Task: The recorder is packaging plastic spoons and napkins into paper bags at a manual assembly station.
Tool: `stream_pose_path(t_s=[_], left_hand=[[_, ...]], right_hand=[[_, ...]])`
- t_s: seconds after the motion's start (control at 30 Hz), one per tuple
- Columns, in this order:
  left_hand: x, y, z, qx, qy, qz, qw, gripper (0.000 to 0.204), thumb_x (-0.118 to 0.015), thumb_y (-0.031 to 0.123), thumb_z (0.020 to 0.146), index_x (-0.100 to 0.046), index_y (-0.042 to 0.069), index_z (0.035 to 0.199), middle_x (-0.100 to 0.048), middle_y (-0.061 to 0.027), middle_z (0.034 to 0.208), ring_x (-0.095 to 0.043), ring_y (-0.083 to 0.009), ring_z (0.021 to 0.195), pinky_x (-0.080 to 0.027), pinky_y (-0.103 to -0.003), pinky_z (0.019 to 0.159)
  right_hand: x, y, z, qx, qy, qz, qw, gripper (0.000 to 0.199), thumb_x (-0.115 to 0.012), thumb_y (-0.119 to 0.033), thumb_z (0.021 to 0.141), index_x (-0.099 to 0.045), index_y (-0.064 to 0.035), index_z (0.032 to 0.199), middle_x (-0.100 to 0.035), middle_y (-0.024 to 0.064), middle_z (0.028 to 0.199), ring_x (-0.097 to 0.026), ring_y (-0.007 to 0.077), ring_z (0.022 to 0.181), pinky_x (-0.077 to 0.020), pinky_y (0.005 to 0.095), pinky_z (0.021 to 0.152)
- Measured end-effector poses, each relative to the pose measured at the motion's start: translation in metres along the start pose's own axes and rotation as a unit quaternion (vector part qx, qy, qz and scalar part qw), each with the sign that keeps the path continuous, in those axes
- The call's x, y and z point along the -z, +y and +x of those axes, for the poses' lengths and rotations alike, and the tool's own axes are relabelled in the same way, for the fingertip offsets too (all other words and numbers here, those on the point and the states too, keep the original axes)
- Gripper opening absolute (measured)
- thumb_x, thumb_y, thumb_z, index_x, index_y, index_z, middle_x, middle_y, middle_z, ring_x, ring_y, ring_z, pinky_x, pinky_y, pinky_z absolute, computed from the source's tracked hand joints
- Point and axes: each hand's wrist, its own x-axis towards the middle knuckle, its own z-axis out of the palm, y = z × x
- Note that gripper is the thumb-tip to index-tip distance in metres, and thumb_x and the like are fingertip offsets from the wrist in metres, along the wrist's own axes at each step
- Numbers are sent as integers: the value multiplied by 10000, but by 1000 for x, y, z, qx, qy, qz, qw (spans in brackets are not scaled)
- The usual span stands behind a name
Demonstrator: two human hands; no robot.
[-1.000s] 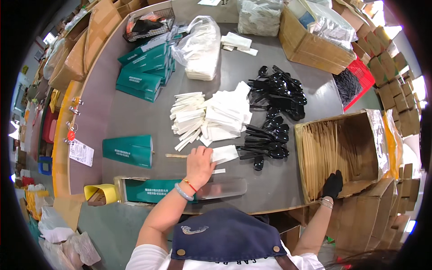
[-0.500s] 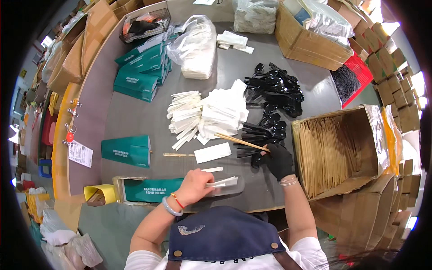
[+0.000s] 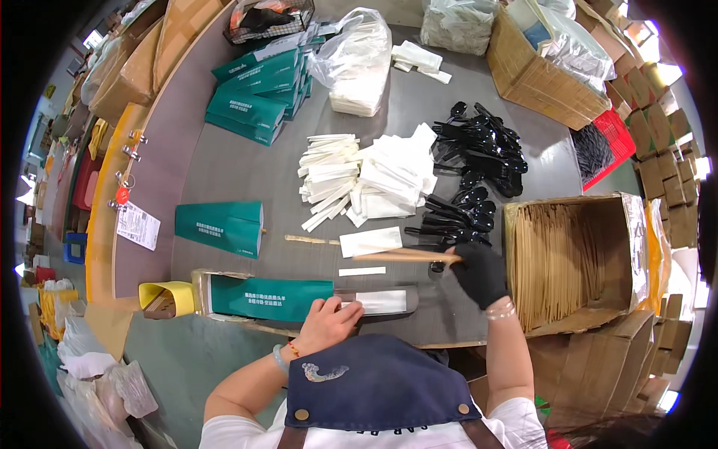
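My left hand [image 3: 329, 323] rests on a green-and-clear sleeve [image 3: 299, 298] lying in a long shallow tray near the table's front edge, fingers pressing on a white napkin [image 3: 380, 301] inside its clear end. My right hand [image 3: 479, 273], in a black glove, pinches wooden chopsticks [image 3: 404, 257] held level just above the table, pointing left. A folded white napkin [image 3: 370, 241] and a small white packet [image 3: 362, 272] lie between the hands. Black plastic spoons [image 3: 467, 213] are heaped just beyond the right hand.
An open cardboard box of wooden chopsticks [image 3: 557, 258] stands at the right. White napkins [image 3: 396, 179] and paper packets [image 3: 325, 176] are piled mid-table. Green sleeves [image 3: 258, 97] are stacked at the back left, one green sleeve [image 3: 221, 226] lies alone. A yellow tape roll [image 3: 166, 298] sits front left.
My right hand came out of the chopstick box with chopsticks and moved left over the table. My left hand drew back from the loose napkin to the sleeve in the tray.
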Motion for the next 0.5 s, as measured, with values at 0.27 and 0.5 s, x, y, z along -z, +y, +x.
stream_pose_path(t_s=[0.27, 0.5], left_hand=[[6, 0, -9, -9, -20, 46, 999, 374, -586, 179, 807, -680, 88, 1158, -580, 45, 1225, -494, -206, 1003, -367, -345, 811], [7, -3, -8, 5, -36, 51, 998, 342, -600, 192, 816, -673, 121, 1142, -598, 64, 1206, -506, -208, 1030, -396, -370, 799]], right_hand=[[-20, -25, -20, -63, -90, -5, 994, 141, -726, -217, 756, -712, -128, 865, -662, 80, 794, -658, 295, 748, -502, 399, 646], [-68, -59, -41, 37, -175, 17, 984, 160, -712, -235, 776, -706, -150, 911, -657, 81, 809, -652, 291, 772, -503, 399, 657]])
